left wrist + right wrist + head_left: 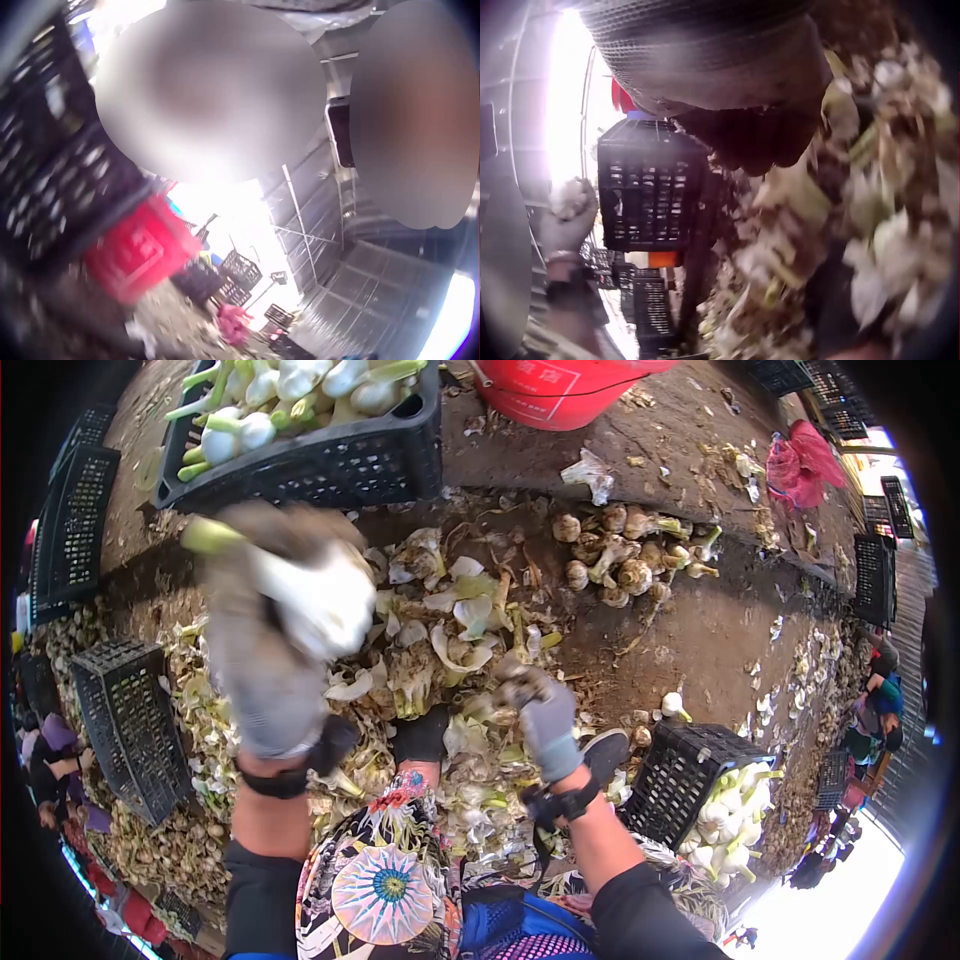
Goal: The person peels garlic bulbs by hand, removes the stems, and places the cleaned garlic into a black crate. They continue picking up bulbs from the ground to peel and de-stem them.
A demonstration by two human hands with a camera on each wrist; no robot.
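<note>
My gloved left hand [265,650], motion-blurred in the head view, holds a white garlic bulb [335,600] with a green stem stub, just below the black crate [330,465] of trimmed garlic. In the right wrist view the left hand [566,229] is raised with pale garlic [571,196] in its grip. My gloved right hand [545,715] hovers low over the heap of peeled skins [465,630]; its fingers [757,142] curl inward, and I cannot tell whether they hold anything. A cluster of untrimmed garlic bulbs [630,555] lies on the ground ahead.
A red bucket [560,390] stands beside the crate. At lower right, a tipped black crate [680,780] has white garlic [730,820] at its opening. Another black crate [130,725] stands at left, and a pink net bag [800,465] lies at far right. People sit along both sides.
</note>
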